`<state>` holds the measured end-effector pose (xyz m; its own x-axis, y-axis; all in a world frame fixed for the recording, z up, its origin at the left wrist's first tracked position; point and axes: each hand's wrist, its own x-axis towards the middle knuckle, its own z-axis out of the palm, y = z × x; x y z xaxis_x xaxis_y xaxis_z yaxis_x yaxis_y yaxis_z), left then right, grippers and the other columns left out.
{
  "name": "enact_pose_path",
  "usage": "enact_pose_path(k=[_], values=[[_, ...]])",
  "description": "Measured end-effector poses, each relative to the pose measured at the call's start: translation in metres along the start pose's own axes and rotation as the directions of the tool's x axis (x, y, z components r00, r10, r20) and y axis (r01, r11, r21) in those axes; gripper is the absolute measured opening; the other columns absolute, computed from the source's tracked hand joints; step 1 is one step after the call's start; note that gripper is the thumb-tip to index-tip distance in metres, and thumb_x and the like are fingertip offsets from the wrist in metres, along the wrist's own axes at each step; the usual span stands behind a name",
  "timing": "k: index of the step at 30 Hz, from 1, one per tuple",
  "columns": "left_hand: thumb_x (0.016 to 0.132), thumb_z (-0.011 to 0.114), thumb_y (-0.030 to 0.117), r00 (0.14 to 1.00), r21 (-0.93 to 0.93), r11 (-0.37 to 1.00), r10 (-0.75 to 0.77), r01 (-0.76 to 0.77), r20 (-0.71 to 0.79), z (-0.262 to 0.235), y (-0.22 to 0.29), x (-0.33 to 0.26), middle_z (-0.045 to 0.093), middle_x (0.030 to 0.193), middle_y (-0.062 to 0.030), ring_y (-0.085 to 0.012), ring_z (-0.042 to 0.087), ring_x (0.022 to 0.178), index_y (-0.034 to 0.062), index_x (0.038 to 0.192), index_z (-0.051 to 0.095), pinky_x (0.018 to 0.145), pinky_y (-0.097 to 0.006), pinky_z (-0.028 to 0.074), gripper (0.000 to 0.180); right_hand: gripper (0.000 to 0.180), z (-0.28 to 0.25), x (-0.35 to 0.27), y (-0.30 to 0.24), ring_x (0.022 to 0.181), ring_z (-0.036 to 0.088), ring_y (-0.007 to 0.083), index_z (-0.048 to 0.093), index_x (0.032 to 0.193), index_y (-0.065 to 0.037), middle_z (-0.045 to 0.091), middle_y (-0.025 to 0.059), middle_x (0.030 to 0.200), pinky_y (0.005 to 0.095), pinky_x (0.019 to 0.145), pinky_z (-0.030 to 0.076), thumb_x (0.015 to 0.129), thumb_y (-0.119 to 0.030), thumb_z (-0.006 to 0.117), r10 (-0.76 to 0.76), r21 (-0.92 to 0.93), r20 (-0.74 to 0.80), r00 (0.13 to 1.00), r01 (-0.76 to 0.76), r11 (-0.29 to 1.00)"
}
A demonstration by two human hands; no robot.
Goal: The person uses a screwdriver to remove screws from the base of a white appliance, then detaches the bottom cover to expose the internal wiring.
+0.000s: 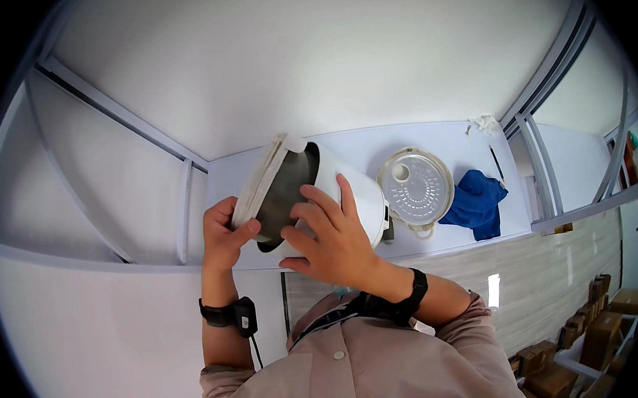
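Head view: left hand (223, 235) has its thumb and fingers clamped on the near end of a cream-white, flat, rounded lid-like part (258, 180), the thumb on the side that faces the opening; right hand (335, 241) lies over a white, smooth, rounded appliance body (347, 187), its fingers spread apart, the tips reaching past a dark rim (313, 153) toward the grey hollow (286, 179); whether those fingers press or merely rest, I cannot tell. The body sits in front of the person at the middle of the pale tabletop (359, 136), seemingly tilted with its opening toward the left; whether it bears fully on the surface is hidden. Handling it well, I judge, calls for the right palm to brace the body while the left thumb grips firmly without bending the lid-like part at its joint; fingertips near the rim are best laid flat, since the edge might pinch; the body could roll if the support slackens. Just right of it lies a round, translucent cover with a cream rim (416, 187), close enough to be knocked; a crumpled blue cloth (478, 203) lies beyond, beside that cover.
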<state>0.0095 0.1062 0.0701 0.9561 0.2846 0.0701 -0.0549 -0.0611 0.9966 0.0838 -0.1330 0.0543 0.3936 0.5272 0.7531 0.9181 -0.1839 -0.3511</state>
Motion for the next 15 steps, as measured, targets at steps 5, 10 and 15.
enact_pose_path(k=[5,10,15], values=[[0.084,0.093,0.018,0.999,-0.011,0.999,0.036,-0.036,0.003,0.008,0.032,0.006,0.067,0.083,0.0034,-0.0028,0.051,0.069,-0.0006,0.102,0.071,0.059,-0.022,0.04,0.034,0.055,-0.023,0.019,-0.011,0.136,0.052,0.0347,0.069,0.098,-0.017,0.056,0.0058,0.119,0.0813,0.111,0.031,0.055,-0.037,0.097,0.01,0.009,-0.025,1.0,-0.01,1.0],[0.081,0.09,0.015,0.995,0.282,0.955,0.095,-0.087,-0.017,0.043,0.075,-0.016,0.068,0.085,0.0014,-0.0057,0.056,0.073,-0.0008,0.098,0.071,0.061,-0.024,0.044,0.03,0.05,-0.033,0.008,0.002,0.133,0.053,0.0353,0.071,0.09,-0.017,0.056,0.0054,0.117,0.0826,0.113,0.03,0.054,-0.04,0.096,-0.036,0.05,-0.138,0.99,0.043,0.998],[0.069,0.093,0.013,0.849,0.576,0.651,0.504,-0.495,0.16,0.07,0.097,-0.019,0.059,0.066,-0.0067,-0.0245,0.052,0.055,0.0064,0.076,0.063,0.055,-0.035,0.04,0.031,0.051,-0.025,-0.014,0.021,0.121,0.051,0.0366,0.066,0.081,-0.017,0.052,0.0055,0.106,0.083,0.115,0.03,0.066,-0.056,0.095,-0.128,0.02,-0.339,0.932,0.143,0.99]])
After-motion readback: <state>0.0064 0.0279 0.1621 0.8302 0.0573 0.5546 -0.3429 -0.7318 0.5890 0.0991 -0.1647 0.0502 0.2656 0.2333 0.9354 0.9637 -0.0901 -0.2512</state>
